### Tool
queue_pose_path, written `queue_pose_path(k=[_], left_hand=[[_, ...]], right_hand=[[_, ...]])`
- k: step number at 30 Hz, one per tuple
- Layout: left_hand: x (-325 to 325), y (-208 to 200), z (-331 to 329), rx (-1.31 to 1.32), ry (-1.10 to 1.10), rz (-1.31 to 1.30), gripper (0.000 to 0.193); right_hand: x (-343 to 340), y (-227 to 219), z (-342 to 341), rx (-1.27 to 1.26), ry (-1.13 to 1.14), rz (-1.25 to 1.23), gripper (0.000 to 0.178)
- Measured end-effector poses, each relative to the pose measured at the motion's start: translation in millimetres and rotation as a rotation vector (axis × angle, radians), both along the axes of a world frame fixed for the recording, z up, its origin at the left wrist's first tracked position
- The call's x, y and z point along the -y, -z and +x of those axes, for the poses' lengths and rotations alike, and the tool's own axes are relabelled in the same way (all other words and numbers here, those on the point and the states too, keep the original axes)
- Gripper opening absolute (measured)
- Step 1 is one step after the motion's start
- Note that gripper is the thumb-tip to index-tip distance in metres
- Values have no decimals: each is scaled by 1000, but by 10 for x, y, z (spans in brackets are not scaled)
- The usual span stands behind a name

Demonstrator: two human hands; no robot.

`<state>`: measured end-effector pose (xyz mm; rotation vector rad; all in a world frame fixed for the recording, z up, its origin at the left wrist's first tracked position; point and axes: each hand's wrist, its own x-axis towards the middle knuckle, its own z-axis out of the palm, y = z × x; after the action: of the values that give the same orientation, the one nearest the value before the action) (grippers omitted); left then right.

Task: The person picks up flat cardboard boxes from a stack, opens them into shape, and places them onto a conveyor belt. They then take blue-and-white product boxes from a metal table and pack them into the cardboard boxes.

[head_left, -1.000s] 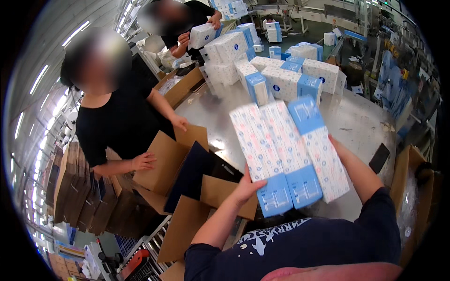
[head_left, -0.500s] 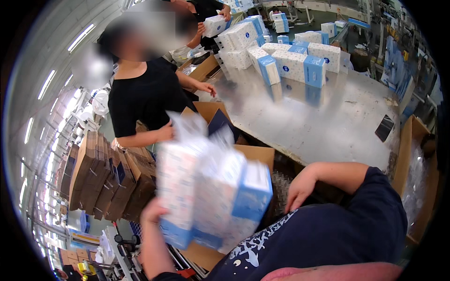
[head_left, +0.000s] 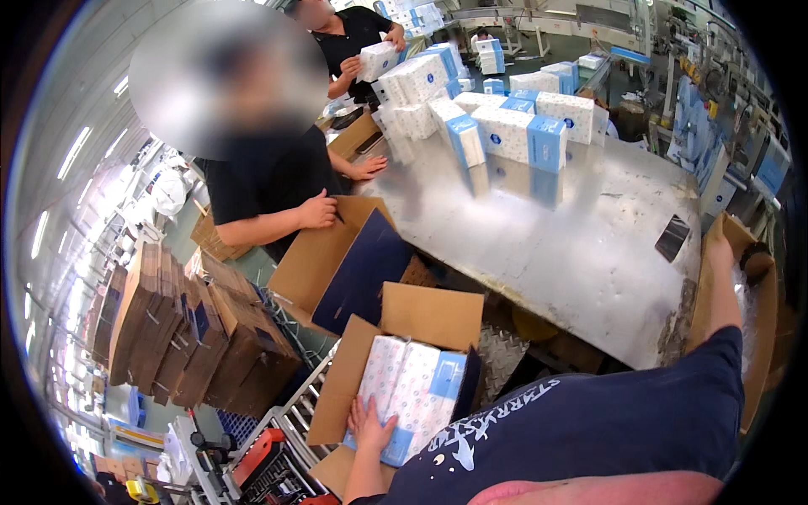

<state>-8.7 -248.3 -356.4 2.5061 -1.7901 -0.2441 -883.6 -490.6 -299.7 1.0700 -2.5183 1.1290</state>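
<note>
My left hand (head_left: 370, 425) lies with spread fingers on white-and-blue tissue packs (head_left: 410, 387), which sit side by side in an open cardboard carton (head_left: 432, 313) in front of me. The carton's flaps stand up and outward. Far to the right, my right hand (head_left: 720, 248) reaches to a tall cardboard box (head_left: 760, 337) with clear plastic bags (head_left: 744, 295) inside. Its fingers are too small and hidden to make out at the box's edge.
A metal table (head_left: 539, 252) bears rows of tissue packs (head_left: 505, 135) and a dark phone-like slab (head_left: 672, 238). A co-worker's hand (head_left: 317, 209) rests by another open carton (head_left: 341, 269). Flattened cartons (head_left: 194, 337) stack at left, near a roller conveyor (head_left: 295, 421).
The tissue packs, held up in plastic half a second ago, now lie in the carton under my left hand. My right hand has moved from near my body out to the right-hand box.
</note>
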Motion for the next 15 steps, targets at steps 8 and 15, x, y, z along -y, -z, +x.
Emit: queue_pose_path(k=[8, 15], left_hand=[[1039, 3, -766, -14, 108, 55, 85], [1773, -24, -935, -39, 138, -23, 79]], right_hand=[[-2150, 1471, -1033, 559, 409, 638, 32], [-2068, 1290, -525, 609, 172, 791, 32]])
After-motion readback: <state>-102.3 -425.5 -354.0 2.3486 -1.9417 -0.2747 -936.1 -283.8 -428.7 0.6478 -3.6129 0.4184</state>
